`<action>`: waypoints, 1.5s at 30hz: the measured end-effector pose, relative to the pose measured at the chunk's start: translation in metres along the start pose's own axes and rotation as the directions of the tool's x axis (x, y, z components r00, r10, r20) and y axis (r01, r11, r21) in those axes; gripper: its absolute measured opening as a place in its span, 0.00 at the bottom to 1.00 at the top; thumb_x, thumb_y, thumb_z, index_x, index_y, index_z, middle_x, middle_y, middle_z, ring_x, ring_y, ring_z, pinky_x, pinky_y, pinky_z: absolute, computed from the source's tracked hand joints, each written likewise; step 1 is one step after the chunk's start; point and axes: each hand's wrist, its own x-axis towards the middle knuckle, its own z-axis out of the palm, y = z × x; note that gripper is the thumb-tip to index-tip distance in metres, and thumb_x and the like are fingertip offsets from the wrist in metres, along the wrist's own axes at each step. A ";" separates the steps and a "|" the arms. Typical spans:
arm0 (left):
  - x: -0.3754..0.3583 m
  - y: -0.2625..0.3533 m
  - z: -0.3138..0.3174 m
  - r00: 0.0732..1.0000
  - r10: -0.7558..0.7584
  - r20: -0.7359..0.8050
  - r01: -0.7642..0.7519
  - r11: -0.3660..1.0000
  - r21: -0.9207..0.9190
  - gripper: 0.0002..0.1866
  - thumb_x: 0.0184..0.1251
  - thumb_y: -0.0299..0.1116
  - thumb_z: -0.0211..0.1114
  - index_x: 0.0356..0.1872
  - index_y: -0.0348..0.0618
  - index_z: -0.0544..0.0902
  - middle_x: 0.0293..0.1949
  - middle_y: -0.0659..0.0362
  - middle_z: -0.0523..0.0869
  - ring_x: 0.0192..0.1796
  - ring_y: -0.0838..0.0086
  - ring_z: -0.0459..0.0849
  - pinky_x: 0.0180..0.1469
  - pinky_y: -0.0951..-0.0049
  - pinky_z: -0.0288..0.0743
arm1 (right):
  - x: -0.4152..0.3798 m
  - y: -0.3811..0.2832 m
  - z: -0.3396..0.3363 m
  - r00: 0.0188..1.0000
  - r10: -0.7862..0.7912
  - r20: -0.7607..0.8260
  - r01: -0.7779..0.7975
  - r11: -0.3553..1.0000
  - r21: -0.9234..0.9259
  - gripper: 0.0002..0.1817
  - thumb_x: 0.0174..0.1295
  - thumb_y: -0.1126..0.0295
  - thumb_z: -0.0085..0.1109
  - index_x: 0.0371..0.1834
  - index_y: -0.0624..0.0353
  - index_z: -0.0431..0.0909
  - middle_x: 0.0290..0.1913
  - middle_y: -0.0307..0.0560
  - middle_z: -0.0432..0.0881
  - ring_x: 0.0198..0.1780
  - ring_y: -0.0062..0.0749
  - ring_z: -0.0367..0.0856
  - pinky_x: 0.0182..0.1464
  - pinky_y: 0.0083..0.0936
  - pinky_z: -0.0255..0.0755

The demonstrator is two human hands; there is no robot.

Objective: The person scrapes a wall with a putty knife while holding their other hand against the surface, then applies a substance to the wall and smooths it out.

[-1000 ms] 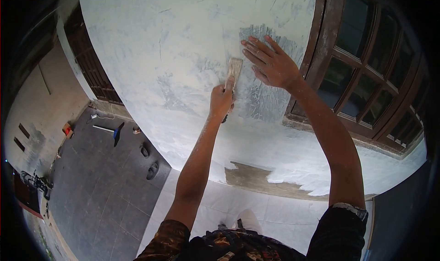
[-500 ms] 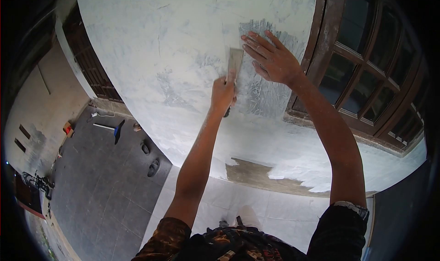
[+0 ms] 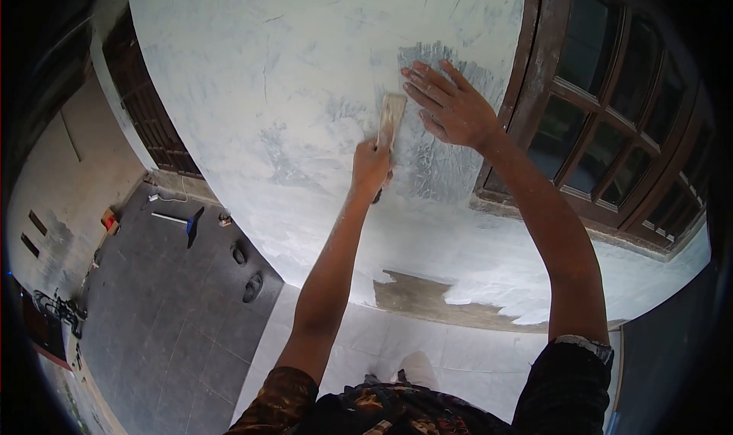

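Observation:
My left hand (image 3: 372, 164) is closed round the handle of a putty knife (image 3: 392, 113), its blade pointing up the wall and coated with pale, whitish residue. The handle is mostly hidden in my fingers. To the right of the blade, my right hand (image 3: 452, 105) is spread with fingers stretched toward the wall, over a grey, streaky patch (image 3: 439, 164). White smears mark its fingers. Around both hands the wall (image 3: 221, 76) is covered in whitish filler with uneven bluish-grey marks.
A brown wooden window frame (image 3: 527, 76) with glass panes stands right of my right hand. Low on the wall is a bare brownish patch (image 3: 420, 294). On the dark tiled floor (image 3: 168, 298) to the left lie a blue-headed broom (image 3: 191, 224) and dark sandals (image 3: 253, 287).
The putty knife and my left hand have shifted slightly down the wall, and the blade face looks lighter. My right hand stays spread, a little lower in view.

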 end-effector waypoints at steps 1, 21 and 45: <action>0.003 0.004 -0.001 1.000 0.019 0.014 -0.019 0.999 -0.037 0.30 0.75 0.57 0.55 0.20 0.42 0.72 0.11 0.65 0.68 0.09 0.79 0.67 0.11 0.75 0.59 | 0.001 0.000 0.001 1.000 -0.002 0.002 0.002 1.000 0.002 0.31 0.59 0.57 0.64 0.67 0.52 0.73 0.76 0.35 0.63 0.79 0.29 0.53 0.81 0.42 0.47; 0.001 0.004 0.000 1.000 -0.017 0.020 0.018 1.000 -0.018 0.29 0.74 0.59 0.56 0.22 0.43 0.71 0.13 0.65 0.69 0.10 0.78 0.68 0.11 0.75 0.60 | 0.000 0.001 0.001 1.000 0.004 -0.012 -0.004 1.000 0.015 0.31 0.60 0.59 0.63 0.67 0.54 0.73 0.76 0.36 0.64 0.79 0.29 0.54 0.81 0.41 0.47; -0.004 -0.014 0.006 0.999 0.025 0.028 -0.024 0.999 -0.023 0.30 0.73 0.62 0.55 0.23 0.45 0.71 0.13 0.65 0.69 0.10 0.80 0.67 0.11 0.76 0.58 | -0.001 0.002 0.004 0.999 0.020 -0.034 -0.019 1.000 0.022 0.31 0.61 0.58 0.63 0.67 0.57 0.72 0.76 0.38 0.63 0.79 0.29 0.55 0.81 0.41 0.48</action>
